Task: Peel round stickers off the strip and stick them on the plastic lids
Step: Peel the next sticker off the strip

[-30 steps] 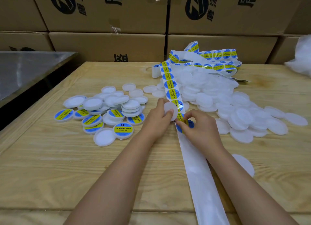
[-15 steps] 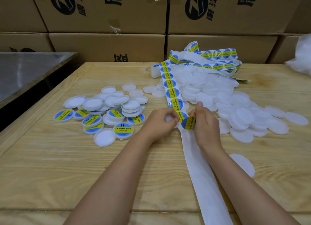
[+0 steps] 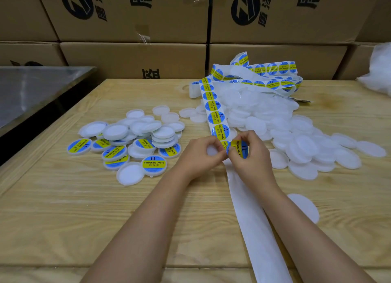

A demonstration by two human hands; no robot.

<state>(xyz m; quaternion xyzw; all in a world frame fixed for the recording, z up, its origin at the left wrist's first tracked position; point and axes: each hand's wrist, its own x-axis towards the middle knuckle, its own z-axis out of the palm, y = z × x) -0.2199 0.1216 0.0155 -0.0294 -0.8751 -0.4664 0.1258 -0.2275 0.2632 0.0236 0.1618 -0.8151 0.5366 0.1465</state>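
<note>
My left hand (image 3: 201,155) is closed around a white plastic lid (image 3: 211,151) at the table's middle. Right beside it, my right hand (image 3: 251,157) pinches a round blue-and-yellow sticker (image 3: 239,148), lifted off the backing and held close to the lid. The sticker strip (image 3: 213,107) runs from a tangle at the back down to my hands. Its bare white backing (image 3: 254,219) trails toward me between my forearms. A heap of plain white lids (image 3: 296,138) lies to the right. Labelled lids (image 3: 153,165) mixed with plain ones lie to the left.
The wooden table (image 3: 63,219) has one loose lid (image 3: 304,206) beside my right forearm. Cardboard boxes (image 3: 131,56) are stacked along the back. A metal surface (image 3: 31,87) stands at the left. A white plastic bag (image 3: 378,70) sits at the far right.
My right hand has peeled the sticker free of the strip and brought it toward the lid. My left hand lowered the lid and closed in beside the right hand.
</note>
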